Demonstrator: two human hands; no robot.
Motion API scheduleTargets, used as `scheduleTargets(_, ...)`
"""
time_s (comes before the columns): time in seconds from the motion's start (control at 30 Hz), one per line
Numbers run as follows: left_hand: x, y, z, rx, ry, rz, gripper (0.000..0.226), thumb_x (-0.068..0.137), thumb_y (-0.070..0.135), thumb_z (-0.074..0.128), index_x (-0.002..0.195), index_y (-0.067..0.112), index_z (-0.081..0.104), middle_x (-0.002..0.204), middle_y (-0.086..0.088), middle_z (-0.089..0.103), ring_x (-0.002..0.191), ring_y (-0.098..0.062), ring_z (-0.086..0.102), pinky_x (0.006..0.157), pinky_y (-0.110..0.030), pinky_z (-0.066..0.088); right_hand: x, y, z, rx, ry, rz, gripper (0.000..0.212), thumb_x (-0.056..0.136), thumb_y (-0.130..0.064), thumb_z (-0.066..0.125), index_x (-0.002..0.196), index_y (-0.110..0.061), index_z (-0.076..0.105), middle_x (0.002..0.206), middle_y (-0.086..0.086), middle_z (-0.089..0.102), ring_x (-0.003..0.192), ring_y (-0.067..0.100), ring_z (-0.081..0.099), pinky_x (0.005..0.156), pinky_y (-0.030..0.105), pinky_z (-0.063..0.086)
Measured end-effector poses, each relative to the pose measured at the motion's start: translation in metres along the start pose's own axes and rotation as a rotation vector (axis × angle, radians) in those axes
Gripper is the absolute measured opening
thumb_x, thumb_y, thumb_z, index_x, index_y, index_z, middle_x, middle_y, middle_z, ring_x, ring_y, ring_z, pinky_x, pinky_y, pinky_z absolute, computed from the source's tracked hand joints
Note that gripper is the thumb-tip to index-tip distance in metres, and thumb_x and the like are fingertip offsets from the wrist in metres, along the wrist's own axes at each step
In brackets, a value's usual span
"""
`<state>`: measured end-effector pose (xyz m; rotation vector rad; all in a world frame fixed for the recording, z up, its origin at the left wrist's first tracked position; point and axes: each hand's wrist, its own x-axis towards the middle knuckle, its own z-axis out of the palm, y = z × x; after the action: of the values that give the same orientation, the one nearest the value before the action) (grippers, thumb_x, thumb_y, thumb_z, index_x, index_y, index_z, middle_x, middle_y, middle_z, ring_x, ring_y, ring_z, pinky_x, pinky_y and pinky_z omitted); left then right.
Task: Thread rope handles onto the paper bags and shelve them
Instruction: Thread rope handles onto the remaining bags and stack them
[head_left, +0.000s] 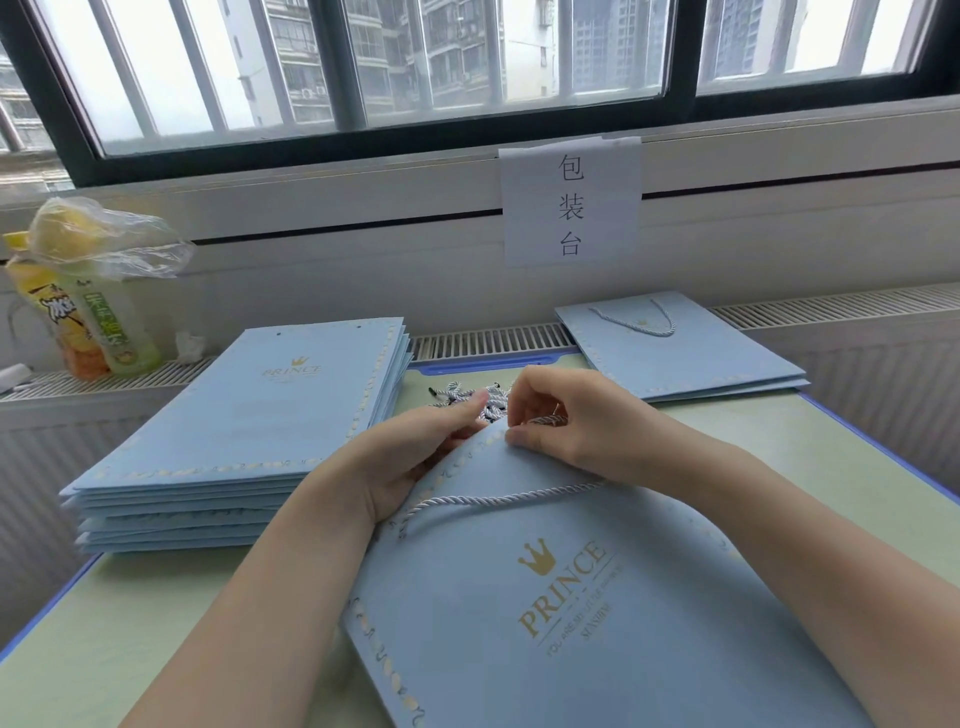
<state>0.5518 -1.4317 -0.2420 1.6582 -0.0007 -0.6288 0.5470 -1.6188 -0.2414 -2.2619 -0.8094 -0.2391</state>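
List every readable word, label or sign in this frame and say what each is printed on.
"包装台": white paper sign taped below the window.
"PRINCE", gold with a crown: bag being threaded.
"YOU ARE MY LITTLE ...": small line under that; the rest is too blurred to read.
"PRINCE": top bag of the left stack; the smaller print under it is unreadable.
Bottle labels: large Chinese characters, too distorted to read.

A packing station by a window in a small workshop or office. A paper sign (570, 202) taped under the sill reads "包装台", packing table. The green table (857, 467) carries a stack of flat blue bags (249, 426), loose rope handles (478, 397) and finished bags (685, 343). Apartment blocks (311, 57) show outside.
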Motion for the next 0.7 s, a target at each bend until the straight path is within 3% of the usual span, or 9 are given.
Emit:
scheduleTargets(0.07, 0.002, 0.0, 0.0, 0.039, 0.017, 0.013, 0.066, 0.085, 0.064, 0.042, 0.097, 0.008, 0.074, 0.1, -0.017, 0.063, 0.076, -0.023, 0.057, 0.067, -0.029, 0.044, 0.0, 0.0, 0.0, -0.003, -0.006, -0.004, 0.012, 0.084, -0.019, 0.069, 0.083, -0.024, 0.058, 0.082, -0.004, 0.064, 0.077, 0.01, 0.058, 0.076, 0.028, 0.048)
scheduleTargets(0.17, 0.003, -0.002, 0.0, 0.048, -0.009, 0.016, 0.072, 0.088, 0.067, 0.033, 0.1, 0.009, 0.074, 0.1, -0.015, 0.067, 0.075, -0.021, 0.061, 0.068, -0.028, 0.047, 0.0, 0.003, 0.003, -0.011, -0.002, -0.012, 0.01, 0.085, -0.023, 0.067, 0.082, -0.026, 0.059, 0.079, -0.005, 0.062, 0.075, 0.011, 0.057, 0.075, 0.032, 0.048)
scheduleTargets(0.3, 0.004, -0.002, 0.004, 0.095, 0.072, 0.043, 0.067, 0.091, 0.062, 0.039, 0.105, 0.006, 0.072, 0.102, -0.016, 0.07, 0.082, -0.024, 0.064, 0.075, -0.03, 0.051, 0.0, 0.003, 0.003, -0.008, -0.01, -0.031, 0.009, 0.089, -0.025, 0.062, 0.081, -0.026, 0.058, 0.077, -0.005, 0.061, 0.074, 0.011, 0.056, 0.072, 0.028, 0.046)
scheduleTargets(0.43, 0.011, -0.005, 0.01, 0.3, 0.236, 0.134, 0.067, 0.086, 0.061, 0.053, 0.099, -0.004, 0.066, 0.094, -0.019, 0.071, 0.078, -0.021, 0.06, 0.078, -0.032, 0.049, 0.0, 0.006, 0.008, -0.018, -0.04, -0.012, 0.009, 0.087, -0.026, 0.065, 0.08, -0.03, 0.06, 0.073, -0.009, 0.061, 0.072, 0.01, 0.057, 0.07, 0.028, 0.046)
scheduleTargets(0.6, 0.014, -0.006, 0.018, 0.45, 0.375, 0.289, 0.031, 0.091, 0.029, 0.061, 0.064, 0.014, 0.061, 0.053, 0.001, 0.049, 0.044, -0.008, 0.04, 0.045, -0.017, 0.032, 0.0, 0.004, 0.004, -0.101, -0.108, 0.044, 0.011, 0.084, -0.026, 0.068, 0.084, -0.028, 0.057, 0.064, -0.012, 0.05, 0.062, 0.003, 0.047, 0.062, 0.021, 0.035)
scheduleTargets(0.7, 0.013, -0.007, 0.018, 0.501, 0.389, 0.321, 0.03, 0.091, 0.026, 0.061, 0.062, 0.019, 0.061, 0.054, 0.0, 0.048, 0.046, -0.009, 0.038, 0.042, -0.016, 0.031, -0.001, 0.006, 0.004, -0.116, -0.105, 0.035, 0.01, 0.085, -0.02, 0.065, 0.084, -0.026, 0.058, 0.071, -0.005, 0.058, 0.068, 0.009, 0.052, 0.066, 0.027, 0.042)
